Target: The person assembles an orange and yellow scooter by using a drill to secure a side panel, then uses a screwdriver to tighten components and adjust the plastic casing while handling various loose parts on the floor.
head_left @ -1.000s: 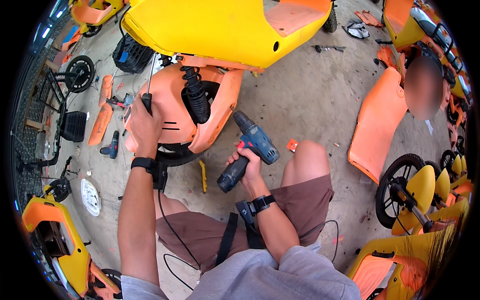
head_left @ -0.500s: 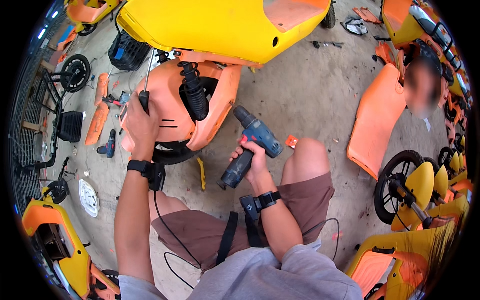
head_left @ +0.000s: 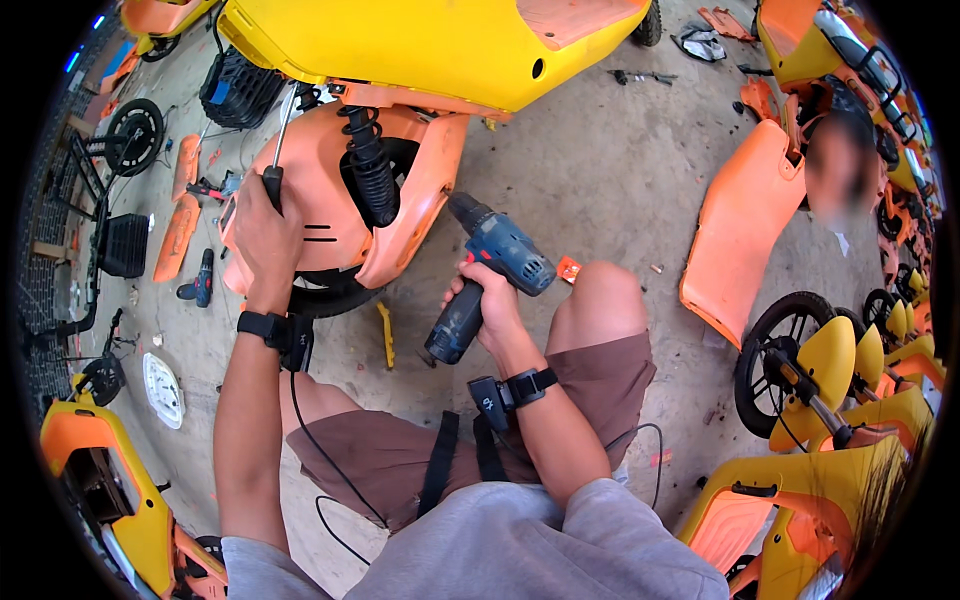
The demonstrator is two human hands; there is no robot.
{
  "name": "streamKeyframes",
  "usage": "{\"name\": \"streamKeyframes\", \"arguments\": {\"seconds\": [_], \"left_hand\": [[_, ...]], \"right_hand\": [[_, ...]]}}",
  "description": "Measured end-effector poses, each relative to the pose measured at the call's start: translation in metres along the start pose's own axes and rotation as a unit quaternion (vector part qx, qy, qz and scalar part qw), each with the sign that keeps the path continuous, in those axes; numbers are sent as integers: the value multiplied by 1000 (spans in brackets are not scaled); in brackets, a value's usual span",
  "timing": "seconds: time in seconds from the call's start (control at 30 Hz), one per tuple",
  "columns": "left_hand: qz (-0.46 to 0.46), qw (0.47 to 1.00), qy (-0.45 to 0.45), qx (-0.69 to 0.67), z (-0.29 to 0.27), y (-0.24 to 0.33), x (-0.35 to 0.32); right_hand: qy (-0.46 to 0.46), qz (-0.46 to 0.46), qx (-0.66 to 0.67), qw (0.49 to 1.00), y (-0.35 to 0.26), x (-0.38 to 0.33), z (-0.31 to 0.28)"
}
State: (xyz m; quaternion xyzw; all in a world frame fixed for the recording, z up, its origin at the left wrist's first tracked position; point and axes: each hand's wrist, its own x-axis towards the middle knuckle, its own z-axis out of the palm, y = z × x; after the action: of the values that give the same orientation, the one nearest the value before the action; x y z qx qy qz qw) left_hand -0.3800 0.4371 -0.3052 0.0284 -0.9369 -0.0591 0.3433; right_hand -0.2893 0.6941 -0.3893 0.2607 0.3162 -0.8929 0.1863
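Observation:
My left hand (head_left: 266,238) is closed around the black handle of a screwdriver (head_left: 273,180), whose metal shaft points up toward the underside of a yellow body panel (head_left: 420,55). It is beside the orange wheel cover (head_left: 318,190) of a scooter-like vehicle. My right hand (head_left: 490,308) grips a blue and black cordless drill (head_left: 508,248) by its handle. The drill's nose is close to the lower right edge of the orange cover; whether it touches, I cannot tell. A black coil shock absorber (head_left: 368,170) stands within the cover, above a black tyre (head_left: 335,300).
A second drill (head_left: 203,280) and orange strips (head_left: 178,238) lie on the floor at left, near a white tray (head_left: 163,390). A yellow strip (head_left: 386,335) lies before me. At right, a person is behind a large orange panel (head_left: 740,235), near wheels (head_left: 785,360) and yellow bodies.
The view has shifted slightly, so the scene sits a little further left and up. The drill's nose has come slightly nearer the orange cover's edge. Both hands keep their holds.

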Motion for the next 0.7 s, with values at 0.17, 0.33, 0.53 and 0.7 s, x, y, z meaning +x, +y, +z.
{"name": "streamKeyframes", "arguments": {"seconds": [0.17,0.33,0.53,0.7], "left_hand": [[17,1000,1,3,0,-4,0],[20,1000,3,-1,1,-6,0],[20,1000,6,7,1,-7,0],[34,999,11,11,3,-9,-1]], "right_hand": [[5,2,-17,1000,-4,0,-3],[-15,-4,-23,1000,-5,3,-11],[-31,-4,-11,999,-4,5,-17],[-35,-2,-13,999,-6,1,-17]]}}
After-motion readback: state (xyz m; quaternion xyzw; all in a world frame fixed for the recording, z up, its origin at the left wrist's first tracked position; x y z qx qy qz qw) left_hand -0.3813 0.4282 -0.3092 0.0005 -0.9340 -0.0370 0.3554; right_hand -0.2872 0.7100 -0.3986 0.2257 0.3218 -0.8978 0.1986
